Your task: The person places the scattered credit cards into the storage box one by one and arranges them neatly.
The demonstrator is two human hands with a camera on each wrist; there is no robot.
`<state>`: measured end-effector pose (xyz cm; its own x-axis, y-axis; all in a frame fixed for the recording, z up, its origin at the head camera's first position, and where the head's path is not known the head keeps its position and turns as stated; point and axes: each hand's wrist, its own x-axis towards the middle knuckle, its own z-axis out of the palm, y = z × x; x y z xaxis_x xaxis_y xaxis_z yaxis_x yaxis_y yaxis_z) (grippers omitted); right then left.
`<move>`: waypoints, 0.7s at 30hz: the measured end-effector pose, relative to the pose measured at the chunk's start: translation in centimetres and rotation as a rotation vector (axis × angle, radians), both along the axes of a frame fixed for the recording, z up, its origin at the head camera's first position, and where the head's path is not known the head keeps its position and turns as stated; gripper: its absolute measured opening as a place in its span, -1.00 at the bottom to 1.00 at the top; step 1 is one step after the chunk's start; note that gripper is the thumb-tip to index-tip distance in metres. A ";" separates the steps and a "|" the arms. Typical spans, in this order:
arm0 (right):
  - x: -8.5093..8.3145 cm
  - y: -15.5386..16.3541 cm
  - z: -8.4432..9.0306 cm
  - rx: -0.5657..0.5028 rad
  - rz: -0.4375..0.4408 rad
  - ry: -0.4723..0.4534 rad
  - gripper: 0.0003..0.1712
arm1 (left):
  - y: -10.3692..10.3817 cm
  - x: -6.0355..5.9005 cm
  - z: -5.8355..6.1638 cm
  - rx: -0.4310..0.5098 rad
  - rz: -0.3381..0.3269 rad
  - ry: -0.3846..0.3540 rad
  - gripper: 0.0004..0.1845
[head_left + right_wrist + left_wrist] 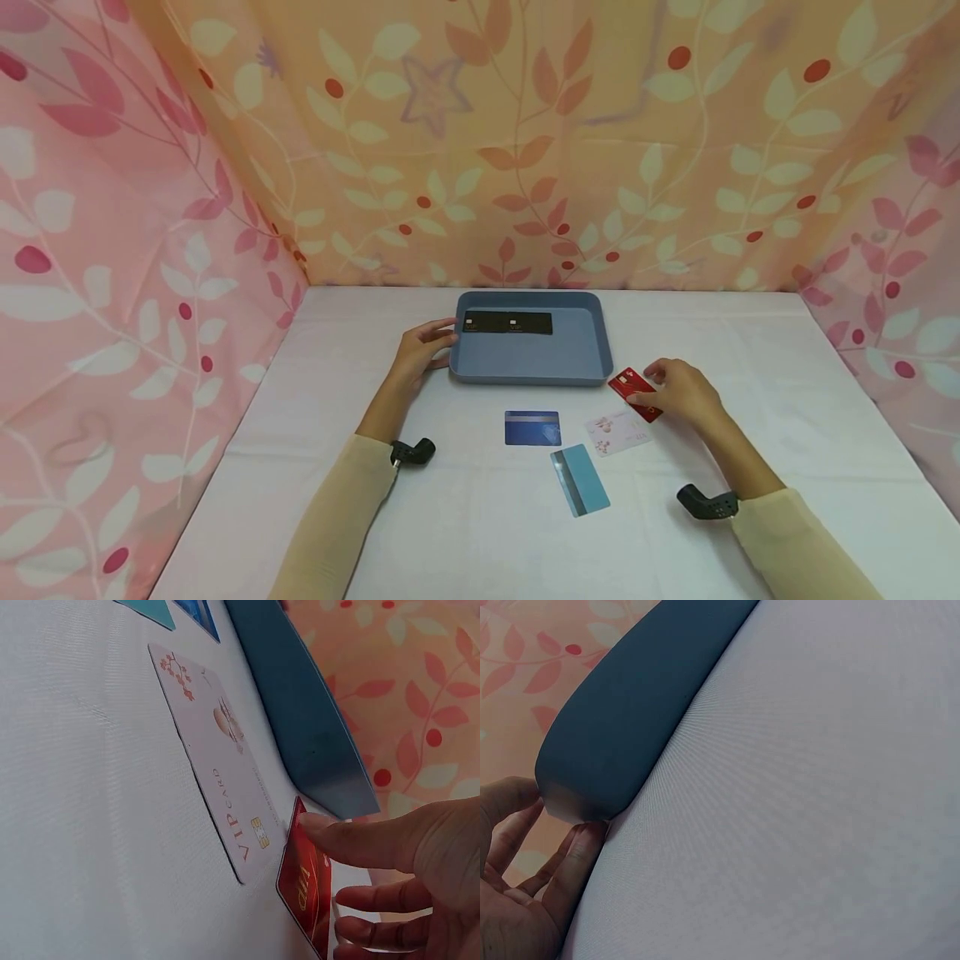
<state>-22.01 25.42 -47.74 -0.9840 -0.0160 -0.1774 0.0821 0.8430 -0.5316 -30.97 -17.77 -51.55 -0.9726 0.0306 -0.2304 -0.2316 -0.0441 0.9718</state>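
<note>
Cards lie nearest the person on the white table [750, 375]: a light blue card [580, 480] with a dark stripe sits closest, tilted, with a dark blue card [532, 427] just beyond it to the left and a white VIP card [618, 432] just beyond it to the right. The wrist view shows the white card printed with blossoms and a small gold chip, lying flat on the cloth.

Next out, the right hand [678, 393] pinches a red card [634, 393] between thumb and curled fingers; the card's edge is lifted off the table, just beside the white card's corner and near the front right corner of the tray.

Farther on, the left hand [422, 350] rests against the left edge of the blue tray [532, 362], its fingers loosely bent, fingertips touching the tray's rounded corner without clearly wrapping it.

Inside the tray, against its far wall, two black cards [507, 322] lie flat end to end.

Behind everything hang pink and orange curtains [525, 142] printed with leaves.
</note>
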 end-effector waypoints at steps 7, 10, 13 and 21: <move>0.3 0.3 -0.2 0.082 0.017 -0.011 -0.27 | 0.1 -0.2 -0.1 0.009 -0.005 0.001 -0.53; 0.5 0.4 -0.2 0.082 0.015 -0.003 -0.34 | 0.0 -0.2 -0.1 0.008 0.000 0.001 -0.54; 0.8 0.5 -0.3 0.075 0.020 0.006 -0.38 | 0.0 -0.1 -0.1 0.007 0.004 -0.001 -0.55; 1.1 0.7 -0.3 0.036 0.034 0.017 -0.40 | 0.1 0.0 0.0 0.014 0.010 0.010 -0.58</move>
